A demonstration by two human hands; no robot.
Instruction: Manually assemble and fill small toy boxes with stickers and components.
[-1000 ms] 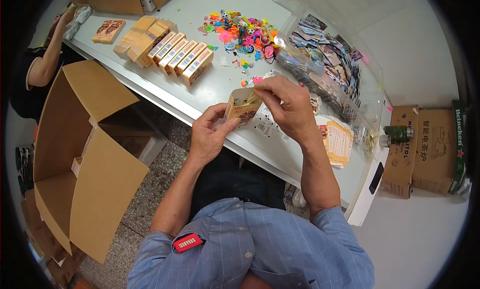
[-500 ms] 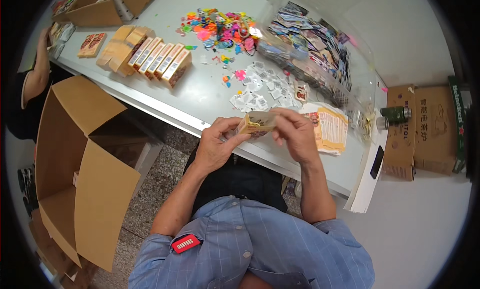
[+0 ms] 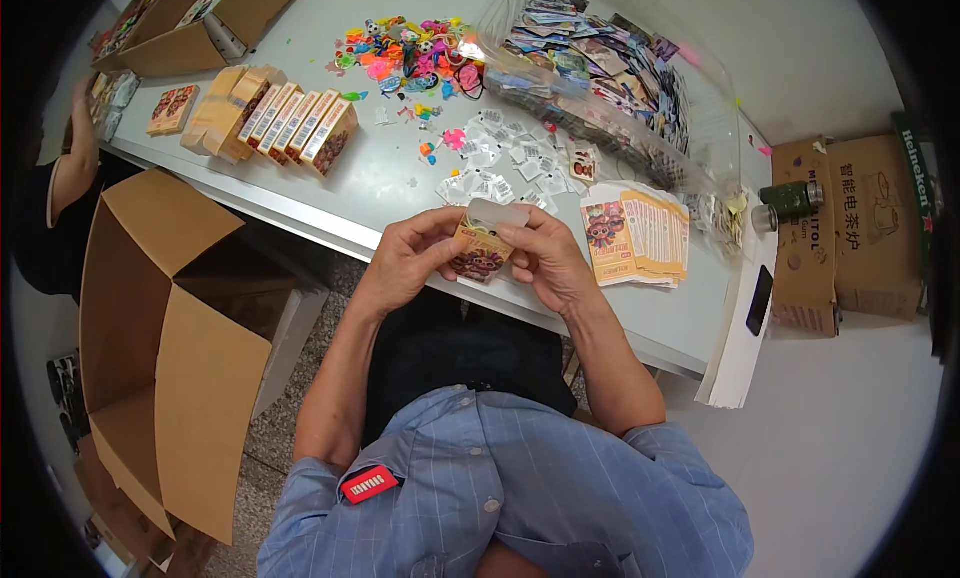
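Hands meet in the middle, just over the near edge of the grey table [image 3: 400, 193]. The left hand [image 3: 405, 258] and the right hand [image 3: 545, 263] both pinch one small card box [image 3: 482, 250]. It sits between them, held up in the air and not touching the table. The left fingers grip its left side, and the right fingers [image 3: 520, 240] hold its right side near the top. A pale flap sticks up at the top of the box.

The box looks very light. It is thin card, so it is a bit stiff but would bend or crush if squeezed hard. The sides and corners seem the best places to hold it, with soft finger pinches. The flap looks floppy and could crease.

Just to the right of the hands lies a pile of flat yellow cards [image 3: 640, 238]. Behind the hands are small clear packets [image 3: 495, 163] spread on the table. Farther back is a heap of bright little toys [image 3: 415, 58] and a clear bag of picture cards [image 3: 600, 68]. A row of finished boxes [image 3: 285, 123] stands to the left. A big open carton [image 3: 160, 348] sits on the floor at the left. Another person's arm [image 3: 75, 153] shows at the far left edge.
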